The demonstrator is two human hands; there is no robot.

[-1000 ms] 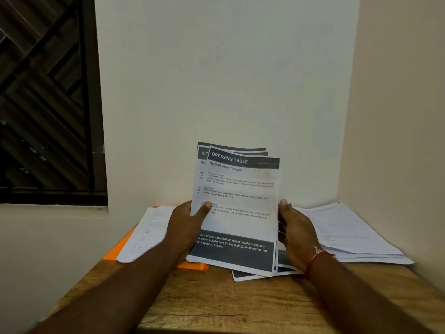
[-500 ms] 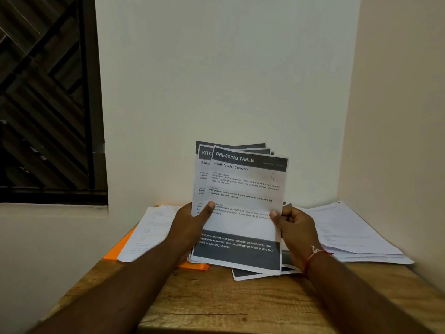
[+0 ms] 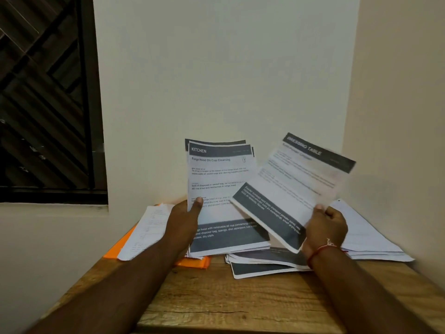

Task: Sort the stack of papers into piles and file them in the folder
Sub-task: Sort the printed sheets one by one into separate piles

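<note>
Table (image 3: 240,304): wood, showing coarse grain, looking matt.
Sheets (image 3: 218,213): paper, looking smooth and matt.
Folder (image 3: 192,262): perhaps plastic, giving off a faint sheen.
Wall (image 3: 216,68): paint, looking matt.

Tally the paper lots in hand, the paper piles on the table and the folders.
In hand: 2, KITCHEN stack in left hand, DRESSING TABLE sheet in right hand.
Piles on table: 3, left pile, middle pile, right pile.
Orange folder: 1.
Total: 6.
</note>
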